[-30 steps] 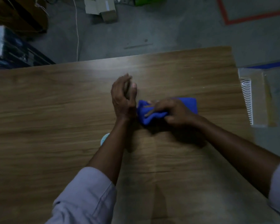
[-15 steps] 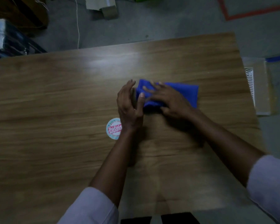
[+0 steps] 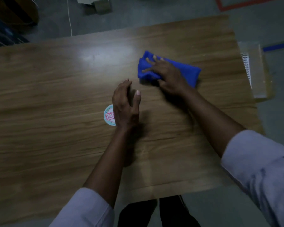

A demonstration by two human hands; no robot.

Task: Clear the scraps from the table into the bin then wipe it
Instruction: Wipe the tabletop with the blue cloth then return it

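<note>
Soft, crumpled blue cloth (image 3: 187, 71) lies under the right hand (image 3: 167, 76), whose spread fingers (image 3: 150, 62) press it flat on the wood-grain table (image 3: 56, 145); at its 7 o'clock, the left hand (image 3: 125, 108) stands loosely curved, empty

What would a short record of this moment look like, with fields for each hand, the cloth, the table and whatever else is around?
right hand: fingers spread flat, pressing the blue cloth
blue cloth: bunched, lying on the table's far right part
left hand: edge-on near the cloth, apart from it, holding nothing visible
round label: flat on the table, partly hidden behind the left hand
wooden table: no scraps visible on it
clear container: beside the table's right edge, probably the bin
</note>
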